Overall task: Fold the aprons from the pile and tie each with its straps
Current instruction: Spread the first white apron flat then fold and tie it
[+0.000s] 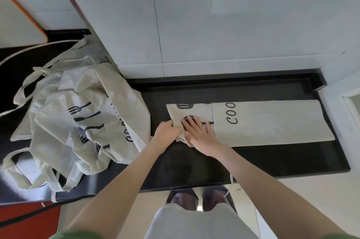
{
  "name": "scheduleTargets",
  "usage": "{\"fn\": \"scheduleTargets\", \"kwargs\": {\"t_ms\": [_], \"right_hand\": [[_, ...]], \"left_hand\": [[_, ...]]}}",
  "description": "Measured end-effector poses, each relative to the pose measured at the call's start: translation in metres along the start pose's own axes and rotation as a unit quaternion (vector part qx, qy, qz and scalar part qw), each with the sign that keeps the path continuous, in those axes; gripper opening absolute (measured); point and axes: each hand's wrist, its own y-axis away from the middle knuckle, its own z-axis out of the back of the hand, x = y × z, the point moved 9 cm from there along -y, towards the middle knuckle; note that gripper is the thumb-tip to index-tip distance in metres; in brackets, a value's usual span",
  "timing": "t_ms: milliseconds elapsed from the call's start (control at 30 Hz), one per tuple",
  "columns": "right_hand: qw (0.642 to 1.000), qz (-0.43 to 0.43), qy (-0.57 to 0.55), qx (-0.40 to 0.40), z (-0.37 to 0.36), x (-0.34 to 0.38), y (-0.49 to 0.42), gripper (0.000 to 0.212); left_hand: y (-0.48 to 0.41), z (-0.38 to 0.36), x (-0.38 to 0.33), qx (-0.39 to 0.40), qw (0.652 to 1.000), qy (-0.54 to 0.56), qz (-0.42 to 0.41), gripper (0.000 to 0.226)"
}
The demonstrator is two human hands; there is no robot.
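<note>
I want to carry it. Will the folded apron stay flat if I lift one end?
Probably not: the apron looks like thin cloth and would likely droop and unfold. The pile beside it lies crumpled, suggesting floppy fabric. The right hand presses a fold flat, so it may spring open.

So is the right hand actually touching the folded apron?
Touching. The head view shows the right hand lying flat, palm down, on the printed end of the folded apron, with no gap between them.
</note>
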Motion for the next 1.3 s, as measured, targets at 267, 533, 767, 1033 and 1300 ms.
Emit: {"fn": "scheduleTargets", "kwargs": {"t_ms": [267,533,767,1033,1300], "right_hand": [[0.735,-0.078,-0.671,-0.065,0.031,-0.012,0.013,0.067],[0.743,-0.162,-0.633,-0.142,0.049,-0.054,0.024,0.018],[0.774,-0.208,-0.587,-0.116,0.041,-0.069,0.022,0.038],[0.766,-0.044,-0.639,-0.043,0.064,-0.038,0.015,0.05],[0.973,-0.138,-0.059,-0.174,0.054,-0.138,0.03,0.053]], "left_hand": [[0.035,-0.017,-0.08,-0.041,0.958,-0.132,-0.251,0.008],[0.033,-0.054,-0.082,0.14,0.962,0.043,-0.228,0.058],[0.016,-0.058,-0.07,0.097,0.964,-0.082,-0.235,0.077],[0.009,-0.02,-0.061,-0.122,0.98,0.114,-0.107,0.085],[0.008,-0.098,-0.109,-0.018,0.83,-0.468,-0.303,0.069]]}}
